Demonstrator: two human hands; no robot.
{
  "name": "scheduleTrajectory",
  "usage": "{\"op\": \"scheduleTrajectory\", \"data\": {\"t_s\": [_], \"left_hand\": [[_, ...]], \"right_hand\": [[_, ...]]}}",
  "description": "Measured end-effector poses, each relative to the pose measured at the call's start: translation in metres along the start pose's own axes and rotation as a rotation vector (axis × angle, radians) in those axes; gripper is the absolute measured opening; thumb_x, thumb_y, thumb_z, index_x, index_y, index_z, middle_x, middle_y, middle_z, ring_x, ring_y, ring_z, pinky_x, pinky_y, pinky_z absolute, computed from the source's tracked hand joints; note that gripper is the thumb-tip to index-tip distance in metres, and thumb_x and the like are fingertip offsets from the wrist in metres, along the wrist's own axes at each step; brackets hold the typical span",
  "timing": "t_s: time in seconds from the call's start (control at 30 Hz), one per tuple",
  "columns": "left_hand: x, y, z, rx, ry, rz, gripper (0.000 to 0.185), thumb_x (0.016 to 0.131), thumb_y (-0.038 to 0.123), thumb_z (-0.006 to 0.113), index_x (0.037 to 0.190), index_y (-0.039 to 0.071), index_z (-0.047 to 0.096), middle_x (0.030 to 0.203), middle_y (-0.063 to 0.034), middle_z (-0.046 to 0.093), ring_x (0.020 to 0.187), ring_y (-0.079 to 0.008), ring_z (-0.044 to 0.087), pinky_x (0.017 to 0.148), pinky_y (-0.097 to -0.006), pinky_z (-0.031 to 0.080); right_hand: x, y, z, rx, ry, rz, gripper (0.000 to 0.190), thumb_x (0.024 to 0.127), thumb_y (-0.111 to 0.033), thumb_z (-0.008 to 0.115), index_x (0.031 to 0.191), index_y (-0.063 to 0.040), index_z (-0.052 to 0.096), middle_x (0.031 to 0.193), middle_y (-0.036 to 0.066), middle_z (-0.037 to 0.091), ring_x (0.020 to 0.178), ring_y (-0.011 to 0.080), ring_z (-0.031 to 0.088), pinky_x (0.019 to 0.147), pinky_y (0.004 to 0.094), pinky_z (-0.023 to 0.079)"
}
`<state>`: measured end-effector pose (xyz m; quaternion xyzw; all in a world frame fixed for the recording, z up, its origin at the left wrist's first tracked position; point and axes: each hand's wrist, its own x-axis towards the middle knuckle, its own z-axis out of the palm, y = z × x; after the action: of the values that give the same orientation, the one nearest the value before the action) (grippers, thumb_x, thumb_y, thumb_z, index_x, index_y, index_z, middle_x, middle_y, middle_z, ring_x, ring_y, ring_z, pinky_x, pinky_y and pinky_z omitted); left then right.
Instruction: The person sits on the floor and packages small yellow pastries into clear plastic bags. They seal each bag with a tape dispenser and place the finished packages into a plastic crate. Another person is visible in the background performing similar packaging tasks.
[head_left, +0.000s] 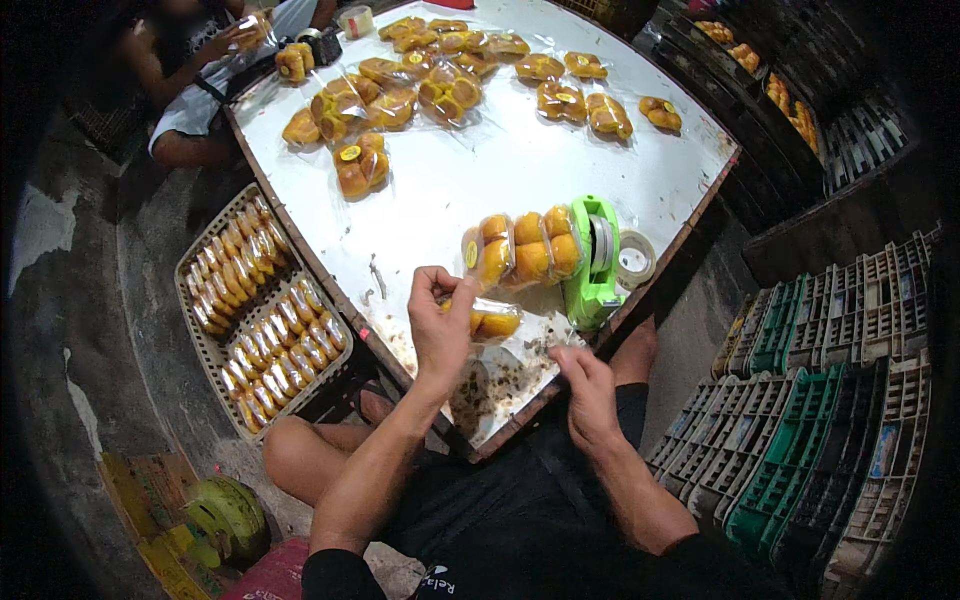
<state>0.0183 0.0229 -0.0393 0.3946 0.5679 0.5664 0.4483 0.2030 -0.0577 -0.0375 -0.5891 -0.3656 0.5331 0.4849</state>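
Observation:
My left hand (442, 322) pinches the clear plastic wrap of a packed bread bun (495, 321) near the table's close corner. My right hand (589, 394) is held at the table edge, its fingers curled with the thumb against them; whether a bit of tape or wrap is between them I cannot tell. Beyond the hands, several wrapped buns (529, 247) stand in a row against a green tape dispenser (592, 262) with a roll of clear tape in it. A loose tape roll (636, 259) lies to the right of the dispenser.
Many wrapped buns (450, 90) lie across the far part of the white table (420, 180). A plastic crate (262, 300) of packed buns stands left of it. Stacked crates (795, 450) are at right, and dark trays with bread at upper right. Another person (187, 82) sits at upper left.

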Motion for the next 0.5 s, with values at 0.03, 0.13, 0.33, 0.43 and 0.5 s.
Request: {"op": "scheduleTrajectory", "data": {"t_s": [0.03,0.13,0.33,0.43,0.5], "left_hand": [[0.001,-0.002,-0.002,-0.007,-0.01,0.04,0.018,0.092,0.01,0.067,0.093,0.002,0.051,0.084,-0.0024,0.052,0.08,-0.0105,0.049,0.073,-0.0272,0.045],[-0.003,-0.009,0.007,0.003,-0.064,0.041,0.017,0.092,0.01,0.067,0.093,0.002,0.052,0.085,-0.0032,0.053,0.08,-0.0122,0.05,0.074,-0.029,0.045],[-0.038,-0.02,0.107,0.179,-0.172,0.174,0.021,0.087,0.011,0.07,0.092,0.0,0.052,0.083,-0.0091,0.055,0.078,-0.0226,0.055,0.076,-0.0367,0.047],[-0.045,-0.016,0.147,0.047,-0.085,0.115,0.021,0.087,0.009,0.068,0.091,-0.002,0.05,0.081,-0.0095,0.054,0.076,-0.0212,0.053,0.075,-0.0367,0.047],[-0.052,-0.012,0.158,0.014,-0.054,0.057,0.02,0.088,0.008,0.067,0.091,-0.002,0.05,0.081,-0.0091,0.053,0.076,-0.0202,0.052,0.074,-0.0361,0.046]], "right_hand": [[-0.01,0.008,-0.014,0.002,0.052,0.186,0.02,0.096,-0.015,0.065,0.101,0.002,0.072,0.099,0.005,0.065,0.096,0.0123,0.058,0.086,0.0269,0.044],[-0.027,0.015,-0.058,-0.019,0.121,0.322,0.019,0.098,-0.016,0.064,0.097,0.003,0.07,0.097,0.003,0.066,0.097,0.0122,0.058,0.09,0.0271,0.044],[-0.033,-0.029,-0.074,-0.123,0.021,-0.085,0.018,0.095,-0.013,0.065,0.093,0.003,0.073,0.099,0.005,0.062,0.099,0.0132,0.056,0.089,0.027,0.044],[-0.016,-0.036,-0.069,-0.372,0.151,-0.204,0.016,0.087,-0.014,0.073,0.083,0.001,0.072,0.097,0.008,0.059,0.094,0.0202,0.056,0.085,0.0326,0.045],[-0.001,-0.031,-0.075,-0.828,0.302,-0.3,0.02,0.083,-0.017,0.077,0.076,0.001,0.07,0.095,0.011,0.058,0.09,0.0256,0.056,0.082,0.0371,0.046]]}}
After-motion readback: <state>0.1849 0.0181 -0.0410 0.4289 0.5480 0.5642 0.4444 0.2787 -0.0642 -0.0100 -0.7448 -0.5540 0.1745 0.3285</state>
